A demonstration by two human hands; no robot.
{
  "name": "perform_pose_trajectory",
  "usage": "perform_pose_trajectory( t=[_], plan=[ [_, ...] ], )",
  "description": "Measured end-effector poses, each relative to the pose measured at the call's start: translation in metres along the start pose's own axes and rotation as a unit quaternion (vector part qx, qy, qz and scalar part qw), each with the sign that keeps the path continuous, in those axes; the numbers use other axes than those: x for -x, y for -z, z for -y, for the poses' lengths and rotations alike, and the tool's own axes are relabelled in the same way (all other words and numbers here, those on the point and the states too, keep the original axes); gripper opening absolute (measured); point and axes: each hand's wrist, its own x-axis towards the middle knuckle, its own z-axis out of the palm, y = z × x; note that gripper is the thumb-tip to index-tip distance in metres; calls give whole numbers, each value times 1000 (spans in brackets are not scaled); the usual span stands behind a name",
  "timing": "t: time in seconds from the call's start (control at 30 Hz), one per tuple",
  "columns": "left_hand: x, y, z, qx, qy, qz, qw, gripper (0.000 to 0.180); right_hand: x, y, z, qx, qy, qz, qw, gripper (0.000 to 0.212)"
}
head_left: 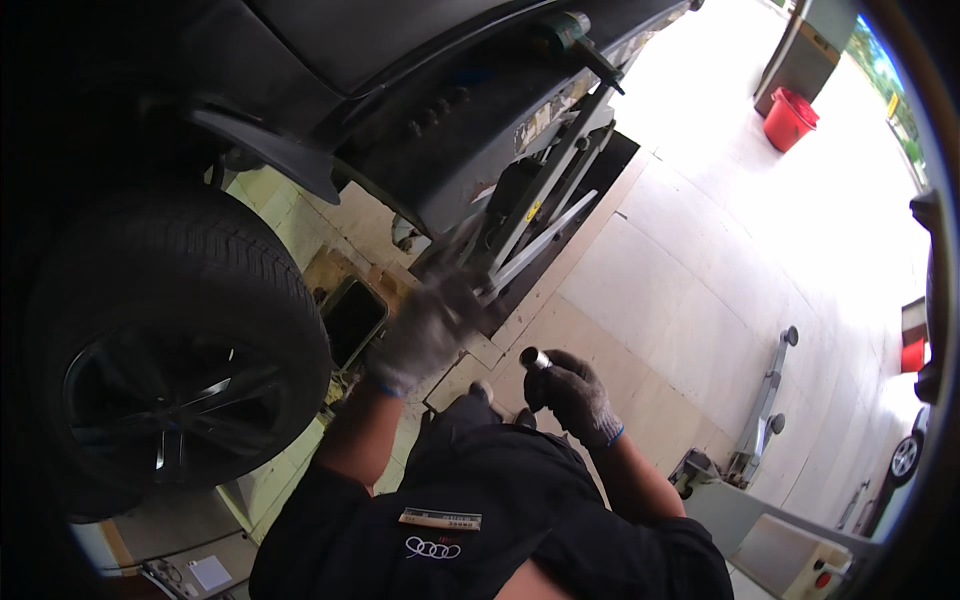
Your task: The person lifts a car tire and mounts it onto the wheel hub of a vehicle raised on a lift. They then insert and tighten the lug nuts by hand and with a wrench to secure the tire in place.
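Note:
My right hand (576, 398), in a dark and grey work glove, is closed around a short shiny metal socket (535, 359). The socket's open round end points up and away from me. My left hand (430, 328), also gloved, is smeared by motion in front of the scissor lift, so its fingers cannot be made out. Left of that hand stands a wheel (175, 370) with a dark tyre and spoked rim. Above it is the dark car body (400, 190). Several small dark bolts (438, 110) lie on the sill, and a green and black power tool (563, 34) rests farther along it.
Grey scissor lift arms (545, 215) rise from a floor recess beside the car. A dark rectangular tray or screen (354, 318) sits near the tyre. On the right are a grey lift arm (763, 405) on the tiled floor and, farther off, a red bucket (790, 120).

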Motion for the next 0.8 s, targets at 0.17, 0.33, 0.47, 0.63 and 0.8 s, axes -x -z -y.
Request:
perform_pose_trajectory(
  t=[0.17,0.33,0.47,0.63,0.8],
  plan=[
    [-118,60,8,-397,181,-260,862,68,-43,25,39,51,46,-35,997,36],
    [-182,87,14,-417,243,-200,853,65,-69,46,83,118,47,-111,986,36],
    [-183,89,16,-428,231,-235,842,53,-93,63,122,106,52,-87,989,31],
    [-128,45,-10,-70,119,-294,946,31,-124,69,176,227,86,-26,970,28],
    [-78,-35,-54,-29,24,-275,961,35,-130,54,222,276,98,182,939,33]
  ],
)
